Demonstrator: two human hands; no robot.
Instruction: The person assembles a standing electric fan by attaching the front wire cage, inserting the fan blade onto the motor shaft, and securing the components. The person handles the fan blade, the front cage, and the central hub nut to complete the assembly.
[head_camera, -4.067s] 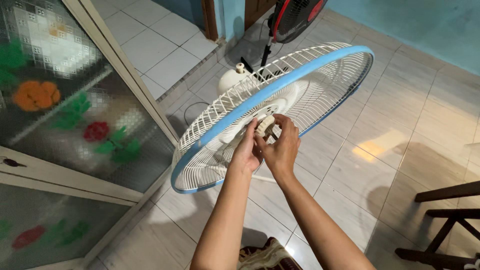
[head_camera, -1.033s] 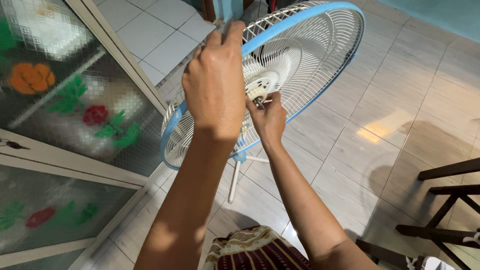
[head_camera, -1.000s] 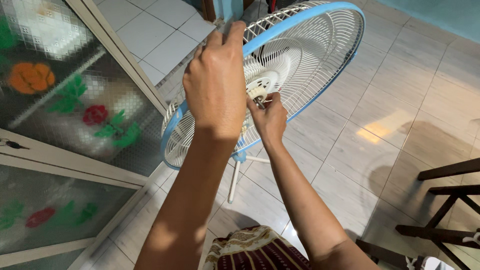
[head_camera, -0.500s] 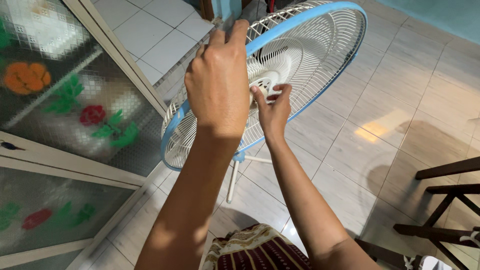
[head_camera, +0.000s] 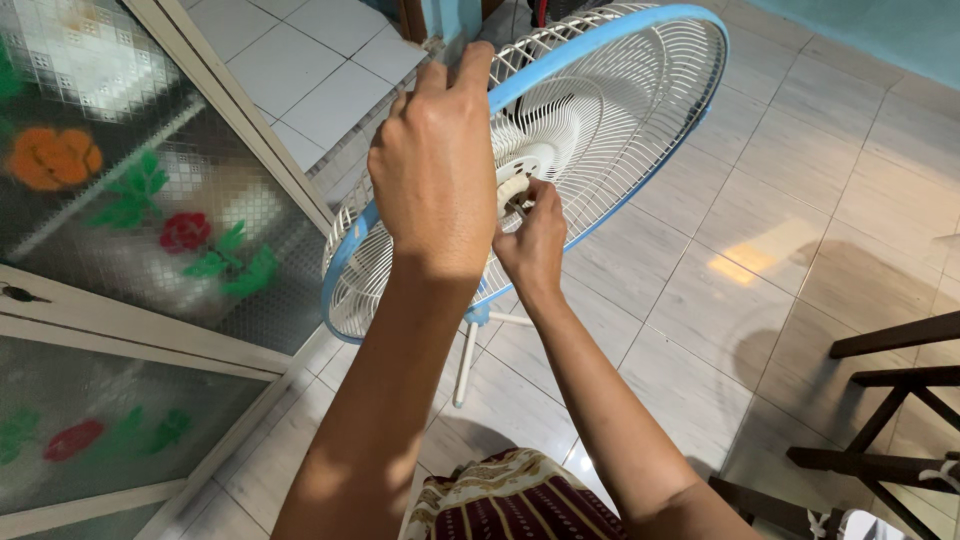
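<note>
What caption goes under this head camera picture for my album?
Left hand grips the blue rim of a white fan guard while right hand pinches its cream centre nut.

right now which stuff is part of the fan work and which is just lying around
In hand:
left hand gripping the blue rim
right hand pinching the cream hub nut
white fan guard

Lying about:
dark wooden furniture
flowered glass door
floor tiles

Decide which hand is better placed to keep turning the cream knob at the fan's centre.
Probably the right hand: its fingers already pinch the cream knob at the grille's centre. The left hand grips the blue rim, steadying the fan.
</note>
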